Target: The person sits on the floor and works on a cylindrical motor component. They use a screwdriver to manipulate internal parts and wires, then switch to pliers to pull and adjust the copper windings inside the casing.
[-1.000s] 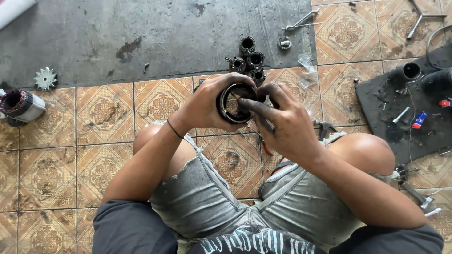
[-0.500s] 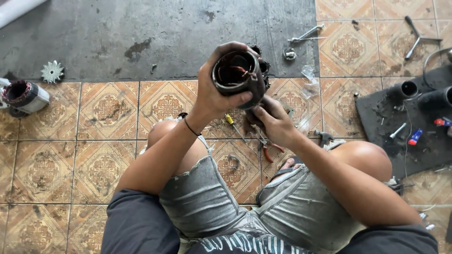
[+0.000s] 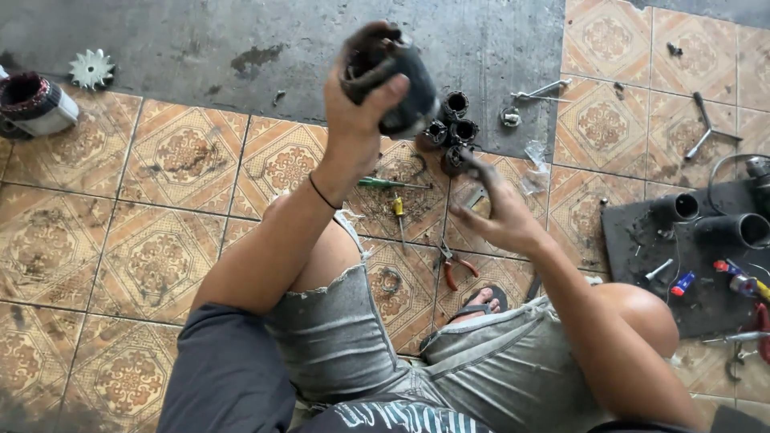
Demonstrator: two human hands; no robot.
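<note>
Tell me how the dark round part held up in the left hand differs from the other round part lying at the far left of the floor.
The held motor housing is dark all over and raised off the floor in the left hand. The wound part on the floor has a pale grey shell with reddish-brown windings at its open end, and it lies untouched on the tiles, partly cut off by the picture's edge. Both are short, hollow cylinders.
</note>
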